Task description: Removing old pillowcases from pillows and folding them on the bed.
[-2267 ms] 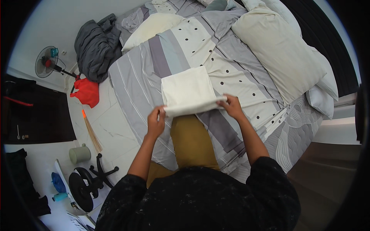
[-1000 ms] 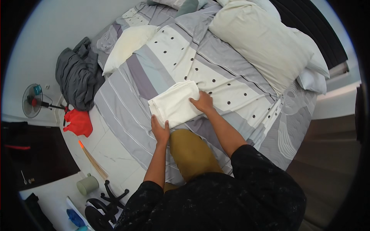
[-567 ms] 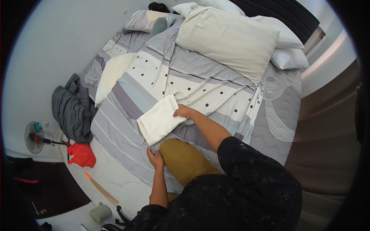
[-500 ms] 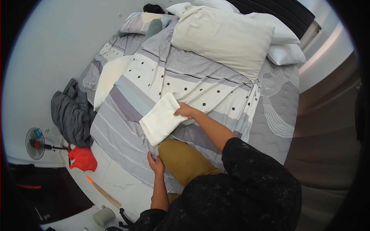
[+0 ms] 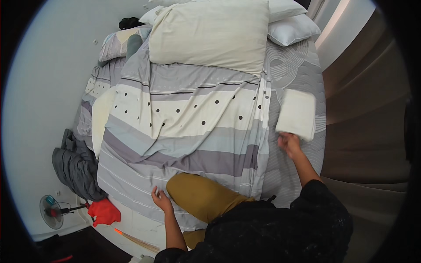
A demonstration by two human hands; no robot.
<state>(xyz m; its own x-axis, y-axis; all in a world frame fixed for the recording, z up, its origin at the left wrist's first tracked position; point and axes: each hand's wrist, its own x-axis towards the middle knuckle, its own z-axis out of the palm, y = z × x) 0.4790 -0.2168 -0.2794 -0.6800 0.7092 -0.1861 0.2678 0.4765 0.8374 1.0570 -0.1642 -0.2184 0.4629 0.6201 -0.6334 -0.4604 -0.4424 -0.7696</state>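
A folded cream cloth (image 5: 297,114) lies near the right edge of the bed, on the grey patterned sheet (image 5: 291,65). My right hand (image 5: 289,142) grips its near edge, arm stretched out to the right. My left hand (image 5: 161,200) rests with fingers spread on the striped, dotted duvet (image 5: 184,127) at the bed's near edge. My knee in mustard trousers (image 5: 201,197) presses on the duvet between the two hands.
A large cream pillow (image 5: 210,33) and a white pillow (image 5: 291,28) lie at the bed's head. On the floor to the left are a dark grey garment heap (image 5: 74,164), a red cloth (image 5: 104,211) and a small fan (image 5: 51,211). Brown floor runs along the right.
My right hand has carried the folded cloth from the middle of the duvet over to the bed's right edge. My left hand stayed at the near edge. The view swung right.
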